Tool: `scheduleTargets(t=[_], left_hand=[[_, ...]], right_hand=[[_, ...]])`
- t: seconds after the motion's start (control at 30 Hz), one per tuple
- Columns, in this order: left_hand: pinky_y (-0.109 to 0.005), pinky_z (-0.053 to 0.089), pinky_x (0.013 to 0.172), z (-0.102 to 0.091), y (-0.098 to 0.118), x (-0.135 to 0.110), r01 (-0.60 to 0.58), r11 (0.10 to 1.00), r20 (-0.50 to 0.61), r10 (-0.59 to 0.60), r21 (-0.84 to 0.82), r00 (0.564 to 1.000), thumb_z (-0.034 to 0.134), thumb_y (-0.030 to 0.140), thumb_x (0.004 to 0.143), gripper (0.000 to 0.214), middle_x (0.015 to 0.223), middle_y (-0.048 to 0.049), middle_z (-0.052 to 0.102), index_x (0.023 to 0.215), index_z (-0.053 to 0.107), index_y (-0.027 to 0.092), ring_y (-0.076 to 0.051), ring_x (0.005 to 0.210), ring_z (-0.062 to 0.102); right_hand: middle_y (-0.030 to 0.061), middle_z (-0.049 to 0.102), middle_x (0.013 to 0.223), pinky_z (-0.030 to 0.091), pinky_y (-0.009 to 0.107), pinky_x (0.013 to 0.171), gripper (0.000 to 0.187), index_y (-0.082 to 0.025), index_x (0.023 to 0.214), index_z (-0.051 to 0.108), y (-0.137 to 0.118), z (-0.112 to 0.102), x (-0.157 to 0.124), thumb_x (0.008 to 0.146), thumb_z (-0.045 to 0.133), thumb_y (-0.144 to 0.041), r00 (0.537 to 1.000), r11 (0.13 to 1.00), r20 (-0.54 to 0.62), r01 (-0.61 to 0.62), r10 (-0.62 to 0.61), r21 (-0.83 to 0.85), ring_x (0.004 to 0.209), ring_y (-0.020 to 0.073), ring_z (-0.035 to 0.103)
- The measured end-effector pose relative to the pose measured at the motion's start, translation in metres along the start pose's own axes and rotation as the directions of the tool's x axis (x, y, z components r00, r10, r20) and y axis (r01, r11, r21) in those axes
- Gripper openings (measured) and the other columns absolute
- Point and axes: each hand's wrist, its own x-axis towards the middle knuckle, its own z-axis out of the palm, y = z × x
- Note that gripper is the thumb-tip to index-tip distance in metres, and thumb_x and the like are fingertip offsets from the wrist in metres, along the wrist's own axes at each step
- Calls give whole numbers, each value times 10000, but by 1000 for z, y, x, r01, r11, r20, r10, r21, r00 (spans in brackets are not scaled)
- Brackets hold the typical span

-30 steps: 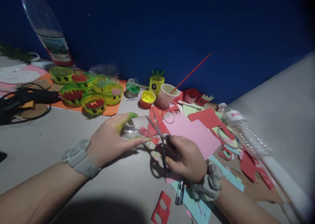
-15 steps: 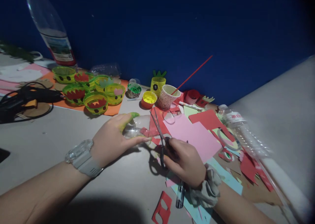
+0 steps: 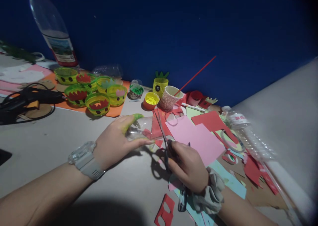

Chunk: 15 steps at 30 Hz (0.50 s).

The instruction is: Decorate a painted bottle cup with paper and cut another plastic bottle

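My left hand (image 3: 116, 133) is wrapped around a clear plastic bottle piece (image 3: 141, 128) with a cut edge facing right. Green and yellow paint stains its thumb and fingertips. In my right hand (image 3: 188, 166) I hold a pair of dark-handled scissors (image 3: 162, 128), blades pointing up and away from me, right beside the bottle piece's rim. Whether the blades touch the plastic I cannot tell. Beneath the blades lies red paper (image 3: 159, 121), and a pink paper sheet (image 3: 196, 138) is to the right of them. A pen (image 3: 182, 199) sticks out below my right hand.
Several yellow-green painted cups (image 3: 97, 104) stand on orange paper at the left, near a black glue gun (image 3: 37, 98). A patterned paper cup (image 3: 170, 98) holds a red stick. A tall bottle (image 3: 57, 40) stands back left; another plastic bottle (image 3: 248, 133) lies among paper scraps at right.
The view has shifted slightly. Both hands stay in nearly the same place, with the scissors still beside the bottle piece and their blades a little closer together.
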Motion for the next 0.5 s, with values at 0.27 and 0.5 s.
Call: scheduleTargets(t=[0.27, 0.5], left_hand=[[-326, 449, 768, 0, 0, 0, 22, 999, 5, -21, -34, 1000, 662, 507, 708, 538, 987, -49, 639, 1135, 552, 198, -219, 888, 587], [-341, 441, 813, 0, 2, 1, 40, 997, 8, -39, -71, 999, 660, 531, 698, 573, 1035, -53, 630, 1149, 535, 200, -226, 933, 578]], right_hand=[[-38, 353, 602, 283, 246, 498, 196, -218, 720, 287, -1, 2, 0, 888, 389, -222, 1000, 1000, -21, -19, 19, 9, 509, 134, 339], [-8, 461, 645, 334, 255, 535, 142, -202, 759, 398, -1, 4, 0, 897, 380, -231, 994, 989, 5, -109, 109, 100, 566, 149, 446]])
